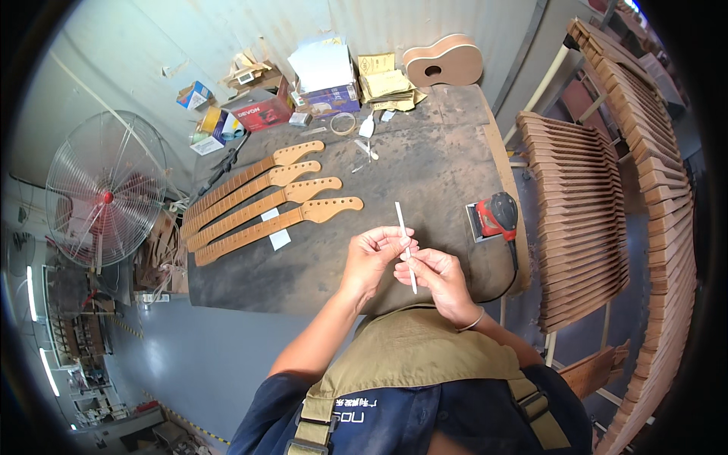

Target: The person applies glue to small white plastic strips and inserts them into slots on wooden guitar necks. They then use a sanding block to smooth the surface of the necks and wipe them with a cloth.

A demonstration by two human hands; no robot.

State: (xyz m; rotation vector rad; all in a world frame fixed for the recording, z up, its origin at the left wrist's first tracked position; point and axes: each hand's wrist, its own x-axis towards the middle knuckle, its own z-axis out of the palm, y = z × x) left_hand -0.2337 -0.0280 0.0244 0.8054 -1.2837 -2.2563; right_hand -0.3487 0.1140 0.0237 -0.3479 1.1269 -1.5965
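Note:
A thin, straight white strip point(400, 216) is held in front of my body, above the near part of the dark workbench point(425, 163). My left hand point(371, 259) pinches it around the middle with thumb and fingers. Just below, my right hand point(440, 280) grips it too, its fingertips close to the left ones. The fingers cover the strip's middle, while both ends stick out. To the left of my hands several guitar necks point(262, 218) lie side by side on the bench, headstocks pointing right. White pieces of paper point(280, 240) lie by the nearer necks.
A red and black sander point(497, 216) stands at the bench's right, its cord hanging off the near edge. Boxes point(262, 108), yellow sheets point(388, 85), a tape roll point(343, 123), a small white bottle point(367, 127) and a guitar body point(444, 61) line the back. A fan point(108, 197) stands left; racked necks point(580, 220) right.

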